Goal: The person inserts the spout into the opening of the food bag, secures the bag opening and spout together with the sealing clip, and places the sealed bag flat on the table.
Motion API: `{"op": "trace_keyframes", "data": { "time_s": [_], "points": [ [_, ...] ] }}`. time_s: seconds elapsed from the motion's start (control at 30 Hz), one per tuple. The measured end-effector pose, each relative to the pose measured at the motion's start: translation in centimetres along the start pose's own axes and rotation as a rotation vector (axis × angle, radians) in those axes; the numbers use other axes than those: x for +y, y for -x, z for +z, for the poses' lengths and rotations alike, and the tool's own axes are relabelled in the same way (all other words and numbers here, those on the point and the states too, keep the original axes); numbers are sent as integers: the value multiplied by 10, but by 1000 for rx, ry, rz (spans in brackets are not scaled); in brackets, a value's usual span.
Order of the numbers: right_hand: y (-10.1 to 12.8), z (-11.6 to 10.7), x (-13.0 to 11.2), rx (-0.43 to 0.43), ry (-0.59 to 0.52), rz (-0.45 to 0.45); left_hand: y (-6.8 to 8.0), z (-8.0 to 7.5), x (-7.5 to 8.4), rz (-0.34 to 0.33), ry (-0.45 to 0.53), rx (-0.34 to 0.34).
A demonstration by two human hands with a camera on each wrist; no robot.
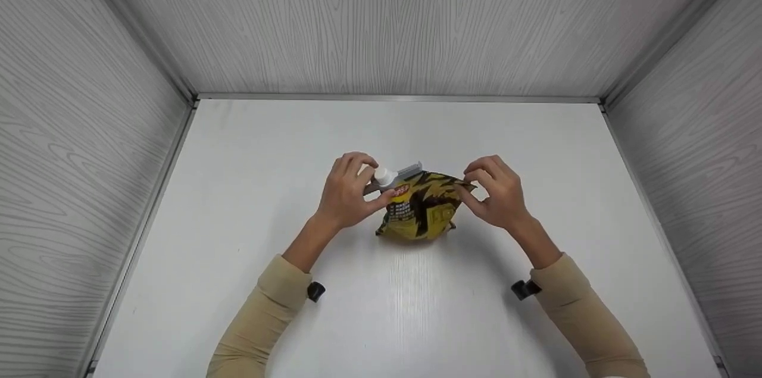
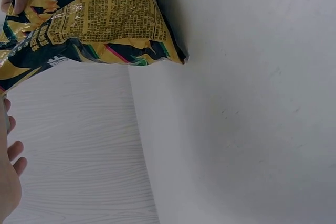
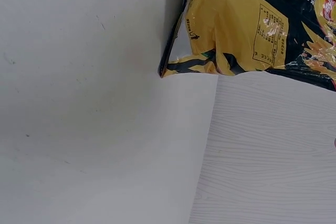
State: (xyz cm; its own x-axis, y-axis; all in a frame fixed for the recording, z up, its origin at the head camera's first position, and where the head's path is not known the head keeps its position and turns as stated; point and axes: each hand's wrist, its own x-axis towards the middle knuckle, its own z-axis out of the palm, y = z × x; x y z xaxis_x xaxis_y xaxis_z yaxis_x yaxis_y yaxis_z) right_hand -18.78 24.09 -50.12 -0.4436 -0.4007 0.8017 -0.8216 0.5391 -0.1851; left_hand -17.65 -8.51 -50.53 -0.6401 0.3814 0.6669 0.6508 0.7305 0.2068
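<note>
**Both hands at the top of the snack bag**

While the yellow-and-black snack bag (image 1: 419, 214) stands upright near the middle of the white tabletop (image 1: 250, 175), you hold its top edge from both sides. Your left hand (image 1: 348, 190) has its fingers curled round a grey sealing clip (image 1: 397, 174) with a white rounded end, which sits on the bag's upper left corner, thumb against the foil just below it. Your right hand (image 1: 495, 192) pinches the upper right corner of the bag between thumb and fingertips. The left wrist view shows the bag's printed back panel above the tabletop; the right wrist view shows its lower corner. Grey wood-grain walls (image 1: 381, 21) enclose the tabletop on three sides.
</note>
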Motion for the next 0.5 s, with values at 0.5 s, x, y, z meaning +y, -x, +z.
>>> {"op": "trace_keyframes", "data": {
  "time_s": [0.5],
  "points": [
    [1, 3, 0, -4, -19, 61, 2, 5, -3, -52, 11, 23]
  ]
}}
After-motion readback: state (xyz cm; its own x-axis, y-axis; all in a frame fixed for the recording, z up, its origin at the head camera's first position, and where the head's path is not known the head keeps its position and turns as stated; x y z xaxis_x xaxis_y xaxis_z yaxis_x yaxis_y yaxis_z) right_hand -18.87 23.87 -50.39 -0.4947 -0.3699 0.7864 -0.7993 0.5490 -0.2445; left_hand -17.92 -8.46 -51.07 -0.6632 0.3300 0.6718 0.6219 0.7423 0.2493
